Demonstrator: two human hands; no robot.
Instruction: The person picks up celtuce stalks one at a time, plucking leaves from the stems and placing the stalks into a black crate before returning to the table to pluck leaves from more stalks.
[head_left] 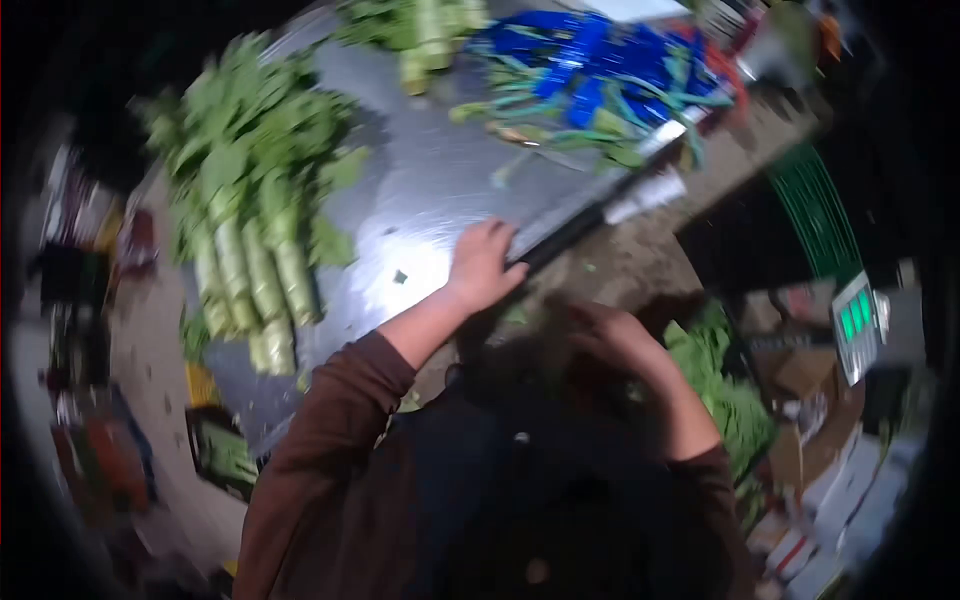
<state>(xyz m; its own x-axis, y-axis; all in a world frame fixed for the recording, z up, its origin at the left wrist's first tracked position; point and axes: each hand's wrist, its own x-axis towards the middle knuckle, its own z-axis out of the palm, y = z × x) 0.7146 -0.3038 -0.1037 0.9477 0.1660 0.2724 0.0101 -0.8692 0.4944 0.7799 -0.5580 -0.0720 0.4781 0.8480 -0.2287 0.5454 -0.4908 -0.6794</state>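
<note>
My left hand point(482, 268) rests on the edge of a shiny metal table point(400, 180), thumb apart from the fingers and nothing held. Low in front of my body, off the table's edge, is my right hand point(610, 335); its fingers are smeared by motion and lost in shadow. Several leafy celtuce stalks point(255, 265) lie side by side on the left of the table, thick pale stems toward me. More celtuce point(428, 50) lies at the far edge. Shiny blue strips point(580, 65) and thin green ties are heaped at the far right.
A scale with a lit green display point(856, 318) stands at the right. Green leaves point(725, 400) fill the space beside my right arm. A dark crate point(222, 450) sits on the floor at the lower left, and cardboard point(808, 385) lies at the right.
</note>
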